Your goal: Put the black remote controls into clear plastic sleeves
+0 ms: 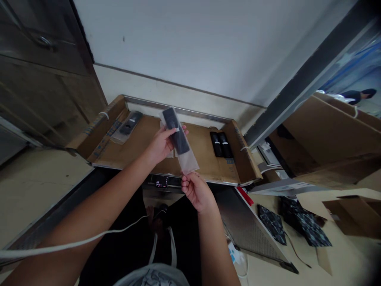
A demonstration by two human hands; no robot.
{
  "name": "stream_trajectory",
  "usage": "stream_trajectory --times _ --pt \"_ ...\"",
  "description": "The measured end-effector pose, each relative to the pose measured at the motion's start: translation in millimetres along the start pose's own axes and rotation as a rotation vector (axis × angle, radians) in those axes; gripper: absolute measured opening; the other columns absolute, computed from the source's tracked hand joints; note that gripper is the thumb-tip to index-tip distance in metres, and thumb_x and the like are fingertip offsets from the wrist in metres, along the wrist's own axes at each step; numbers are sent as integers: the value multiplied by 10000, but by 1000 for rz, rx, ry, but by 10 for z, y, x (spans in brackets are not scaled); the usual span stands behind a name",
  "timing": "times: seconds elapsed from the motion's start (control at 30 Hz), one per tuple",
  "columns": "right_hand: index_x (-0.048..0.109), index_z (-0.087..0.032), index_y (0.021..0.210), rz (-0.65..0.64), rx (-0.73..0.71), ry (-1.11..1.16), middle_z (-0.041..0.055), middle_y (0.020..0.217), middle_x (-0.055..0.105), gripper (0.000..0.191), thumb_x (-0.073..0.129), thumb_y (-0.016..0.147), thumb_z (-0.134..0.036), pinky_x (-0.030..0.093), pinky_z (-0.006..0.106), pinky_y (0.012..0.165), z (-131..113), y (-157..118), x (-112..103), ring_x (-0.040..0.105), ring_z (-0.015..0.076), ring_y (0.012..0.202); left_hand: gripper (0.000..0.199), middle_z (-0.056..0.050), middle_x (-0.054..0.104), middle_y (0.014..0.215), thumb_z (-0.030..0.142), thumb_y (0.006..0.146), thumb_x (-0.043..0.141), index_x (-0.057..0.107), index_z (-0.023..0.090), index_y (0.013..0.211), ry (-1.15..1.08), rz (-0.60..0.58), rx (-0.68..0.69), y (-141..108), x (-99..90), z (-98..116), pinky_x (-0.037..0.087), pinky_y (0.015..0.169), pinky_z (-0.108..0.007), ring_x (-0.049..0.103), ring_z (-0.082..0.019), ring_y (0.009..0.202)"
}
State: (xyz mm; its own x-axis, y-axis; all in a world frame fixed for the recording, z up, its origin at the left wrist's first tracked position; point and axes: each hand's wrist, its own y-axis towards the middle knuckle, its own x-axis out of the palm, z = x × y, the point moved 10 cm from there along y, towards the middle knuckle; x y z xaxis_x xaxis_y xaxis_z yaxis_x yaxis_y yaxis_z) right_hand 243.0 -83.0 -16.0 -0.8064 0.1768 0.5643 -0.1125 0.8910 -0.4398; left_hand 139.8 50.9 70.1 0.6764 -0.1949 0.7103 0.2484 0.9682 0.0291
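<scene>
A dark, flat, elongated item in a clear plastic sleeve (181, 141) is held tilted over the cardboard-lined tray (143, 153). My left hand (163, 145) grips its upper part, thumb on top by a small white label. Lower down, my right hand (195, 188) pinches the sleeve's bottom end. Another sleeved dark item (128, 126) lies at the tray's left side. Two black items (220, 144) with white labels rest side by side at the right. Under my hands, part of a further clear sleeve (170, 154) shows on the cardboard.
A small lit display (161, 181) sits at the tray's front edge. Cardboard walls border the tray left and right. A large cardboard box (336, 135) stands at right, with a person (355, 95) beyond. Dark patterned bags (303, 222) lie on the floor. A white cord (89, 239) crosses my left arm.
</scene>
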Motion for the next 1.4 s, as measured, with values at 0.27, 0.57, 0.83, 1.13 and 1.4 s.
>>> stream_trajectory --times 0.27,0.57,0.83,1.13,1.4 --pt "692 -191 1029 274 -621 -727 0 729 681 299 674 845 -426 558 272 600 -585 -179 -143 642 166 663 259 -78 741 1086 188 863 633 597 194 1119 31 16 -9 -48 -22 -11 576 948 -399 715 -232 1042" --pt "752 -237 972 261 -722 -1067 47 824 769 286 526 967 -412 499 297 707 -564 -265 -59 698 214 732 91 -96 733 896 197 912 577 631 160 974 192 281 -102 154 -629 -8 576 877 -409 721 -217 860" --pt "734 -202 934 625 -712 -1162 60 798 775 320 523 923 -443 484 293 724 -1161 100 -786 704 211 737 331 -104 700 998 140 703 776 628 155 998 1234 490 -9 764 -1670 1055 493 931 -393 657 -272 1001" --pt "750 -211 930 758 -722 -1299 52 773 764 298 539 893 -418 429 286 684 -1149 151 -830 679 207 710 347 -215 542 1327 202 857 566 648 129 1185 2143 115 240 514 -1093 804 336 1065 -580 434 -418 1285" --pt "751 -221 901 748 -752 -1287 33 739 744 277 550 883 -411 427 288 679 -1170 118 -813 667 203 685 404 -242 498 1404 127 869 416 691 112 1166 2173 149 181 429 -1201 714 365 992 -567 400 -434 1289"
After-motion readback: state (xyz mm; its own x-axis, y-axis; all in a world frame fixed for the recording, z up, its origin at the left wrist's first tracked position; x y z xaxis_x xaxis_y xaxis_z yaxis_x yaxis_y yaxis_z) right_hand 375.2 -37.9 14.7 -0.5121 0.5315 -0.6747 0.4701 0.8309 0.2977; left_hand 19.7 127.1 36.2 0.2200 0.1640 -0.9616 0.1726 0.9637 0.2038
